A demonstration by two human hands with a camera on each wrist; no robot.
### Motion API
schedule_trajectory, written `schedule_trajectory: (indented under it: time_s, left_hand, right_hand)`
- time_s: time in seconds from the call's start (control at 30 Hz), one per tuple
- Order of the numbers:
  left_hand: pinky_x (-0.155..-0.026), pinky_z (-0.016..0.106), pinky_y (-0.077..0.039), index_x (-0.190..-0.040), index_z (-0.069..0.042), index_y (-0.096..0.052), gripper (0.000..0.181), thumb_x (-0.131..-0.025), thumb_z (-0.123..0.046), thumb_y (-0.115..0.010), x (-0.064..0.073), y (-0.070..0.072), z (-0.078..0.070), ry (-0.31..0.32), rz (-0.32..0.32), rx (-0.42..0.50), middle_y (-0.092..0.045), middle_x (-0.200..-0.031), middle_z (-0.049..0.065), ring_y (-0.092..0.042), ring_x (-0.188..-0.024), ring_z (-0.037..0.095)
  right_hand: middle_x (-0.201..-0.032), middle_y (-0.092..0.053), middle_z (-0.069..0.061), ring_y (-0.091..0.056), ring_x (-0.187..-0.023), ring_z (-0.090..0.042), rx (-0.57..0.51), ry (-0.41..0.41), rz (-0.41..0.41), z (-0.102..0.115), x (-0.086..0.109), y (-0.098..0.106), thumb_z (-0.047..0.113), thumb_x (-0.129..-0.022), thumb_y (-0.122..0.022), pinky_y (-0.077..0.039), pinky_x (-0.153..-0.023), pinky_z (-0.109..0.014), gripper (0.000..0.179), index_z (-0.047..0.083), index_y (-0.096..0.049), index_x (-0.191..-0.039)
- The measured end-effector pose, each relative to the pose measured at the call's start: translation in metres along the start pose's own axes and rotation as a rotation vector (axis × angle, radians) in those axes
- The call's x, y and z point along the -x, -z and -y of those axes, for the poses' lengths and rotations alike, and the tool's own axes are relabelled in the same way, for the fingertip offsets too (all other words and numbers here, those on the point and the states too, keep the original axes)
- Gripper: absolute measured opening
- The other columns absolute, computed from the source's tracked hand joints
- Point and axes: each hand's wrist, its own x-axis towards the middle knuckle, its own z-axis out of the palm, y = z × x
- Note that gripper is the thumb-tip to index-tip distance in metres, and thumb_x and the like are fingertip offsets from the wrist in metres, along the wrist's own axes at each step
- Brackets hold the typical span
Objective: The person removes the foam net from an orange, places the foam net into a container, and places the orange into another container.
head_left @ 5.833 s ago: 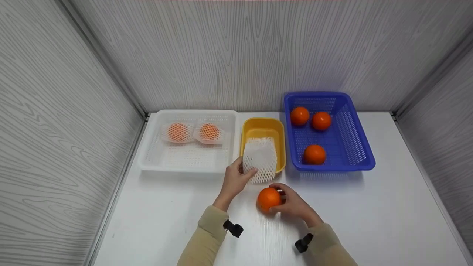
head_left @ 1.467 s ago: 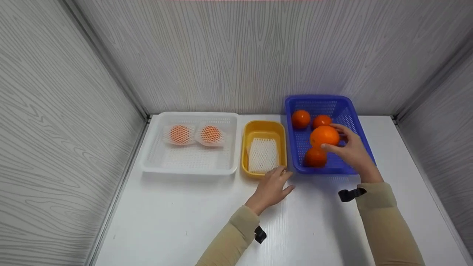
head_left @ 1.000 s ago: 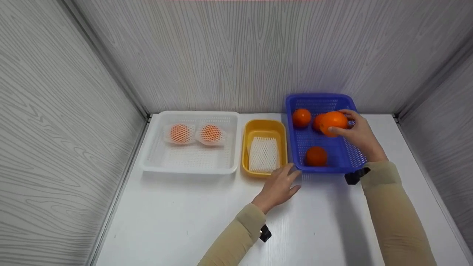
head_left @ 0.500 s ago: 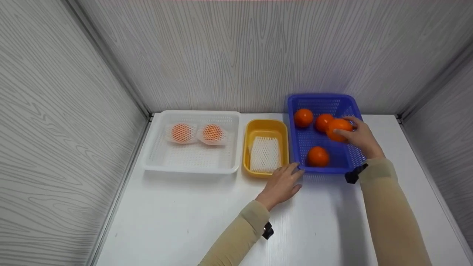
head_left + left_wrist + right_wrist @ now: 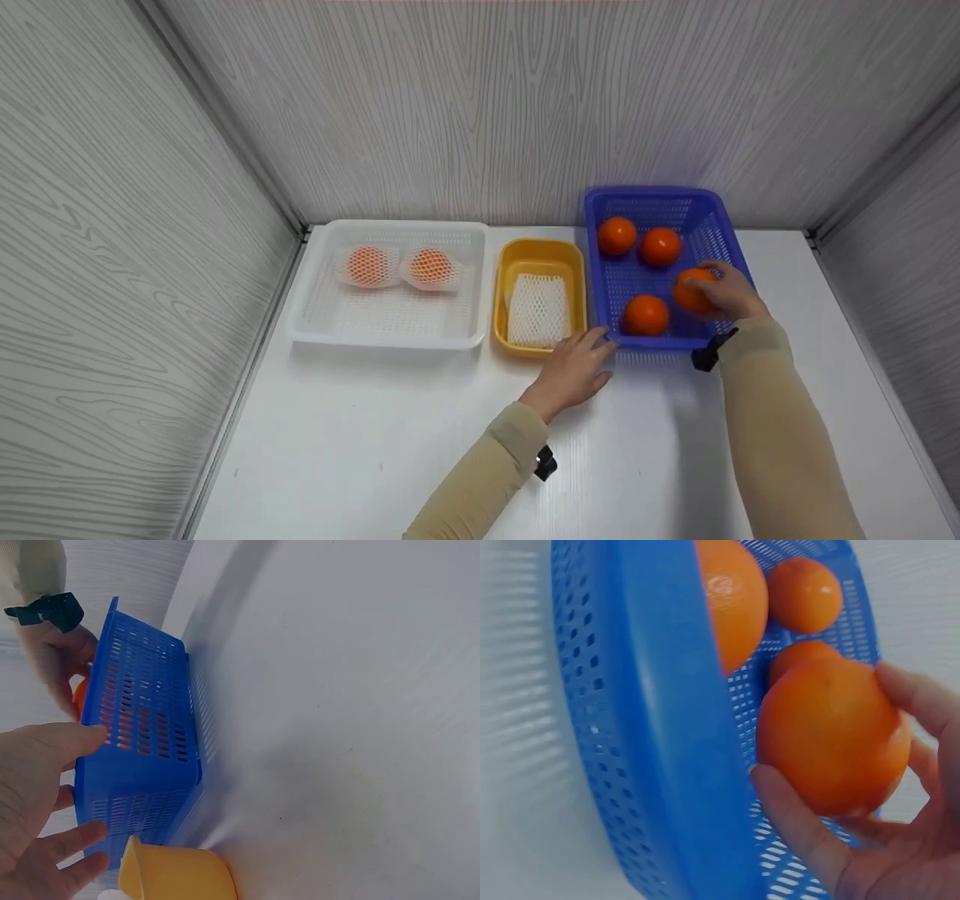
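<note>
My right hand (image 5: 725, 292) holds an orange (image 5: 832, 736) low inside the blue basket (image 5: 679, 343), thumb on one side and fingers on the other. Three more oranges lie in that basket: one (image 5: 646, 315) near the front, two toward the back. At the basket's front left corner is my left hand (image 5: 572, 369), its fingers loosely spread. In the left wrist view its thumb (image 5: 84, 738) lies at the blue rim; whether it presses there I cannot tell. Just left of it, white foam net sleeves (image 5: 538, 311) lie in the yellow tub (image 5: 540, 247).
A white basket (image 5: 390, 346) stands at the left, with two oranges in foam nets (image 5: 367, 267) inside. All three containers stand side by side on the white table (image 5: 360, 435), close to the back wall (image 5: 450, 112). Grey panels rise on both sides.
An orange from the table front was carried into the blue basket by my right hand, then lowered toward its front right. My left hand let go of the foam net and moved right to the basket corner.
</note>
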Motion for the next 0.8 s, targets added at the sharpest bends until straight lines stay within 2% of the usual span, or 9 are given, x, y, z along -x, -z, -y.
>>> schedule_trajectory:
  time_s: [0.2, 0.37, 0.47, 0.53, 0.67, 0.8]
  left_hand:
    - [-0.109, 0.037, -0.036, -0.143, -0.024, -0.052, 0.050, -0.096, -0.036, -0.063, -0.001, 0.000, 0.000, -0.001, 0.017, -0.040, -0.040, -0.152, 0.000, -0.042, -0.134, 0.020]
    - [-0.108, 0.038, -0.037, -0.144, -0.024, -0.051, 0.051, -0.096, -0.037, -0.063, 0.000, 0.000, 0.000, 0.001, 0.033, -0.051, -0.039, -0.152, 0.000, -0.043, -0.133, 0.020]
    - [-0.108, 0.038, -0.037, -0.145, -0.024, -0.051, 0.052, -0.096, -0.037, -0.063, 0.000, 0.000, 0.000, -0.007, 0.033, -0.055, -0.039, -0.152, 0.000, -0.043, -0.133, 0.021]
    - [-0.108, 0.038, -0.037, -0.145, -0.024, -0.050, 0.053, -0.096, -0.036, -0.064, 0.001, 0.001, 0.000, -0.011, 0.035, -0.062, -0.038, -0.153, 0.000, -0.043, -0.133, 0.021]
    - [-0.109, 0.039, -0.036, -0.147, -0.025, -0.047, 0.056, -0.095, -0.037, -0.064, 0.002, 0.003, 0.001, -0.010, 0.051, -0.056, -0.036, -0.154, 0.000, -0.042, -0.134, 0.022]
    - [-0.111, 0.039, -0.033, -0.149, -0.025, -0.044, 0.058, -0.096, -0.040, -0.063, 0.004, 0.006, 0.002, -0.008, 0.080, -0.026, -0.032, -0.156, 0.000, -0.038, -0.137, 0.021]
  right_hand:
    - [-0.147, -0.027, -0.030, -0.037, -0.123, -0.041, 0.045, -0.102, 0.021, -0.010, -0.004, 0.001, 0.030, -0.094, -0.064, -0.051, -0.090, -0.045, 0.077, -0.001, -0.025, -0.151]
    - [-0.150, -0.024, -0.030, -0.032, -0.129, -0.044, 0.092, -0.171, 0.091, -0.015, -0.004, -0.004, 0.035, -0.093, -0.064, -0.039, -0.103, -0.052, 0.079, 0.000, -0.025, -0.153]
    - [-0.155, -0.016, -0.030, -0.022, -0.138, -0.046, 0.081, -0.226, 0.149, -0.017, -0.004, -0.006, 0.038, -0.095, -0.062, -0.029, -0.110, -0.056, 0.081, 0.003, -0.021, -0.155]
    - [-0.157, -0.011, -0.029, -0.017, -0.141, -0.046, 0.079, -0.243, 0.167, -0.016, -0.004, -0.006, 0.039, -0.096, -0.060, -0.027, -0.110, -0.057, 0.080, 0.005, -0.020, -0.156]
    - [-0.158, -0.007, -0.030, -0.014, -0.141, -0.049, 0.126, -0.211, 0.161, -0.009, -0.004, -0.003, 0.041, -0.098, -0.054, -0.027, -0.109, -0.060, 0.077, 0.006, -0.017, -0.156]
    - [-0.156, -0.009, -0.033, -0.016, -0.140, -0.051, 0.189, -0.134, 0.128, 0.002, -0.001, -0.001, 0.043, -0.100, -0.049, -0.028, -0.107, -0.063, 0.077, 0.002, -0.016, -0.156]
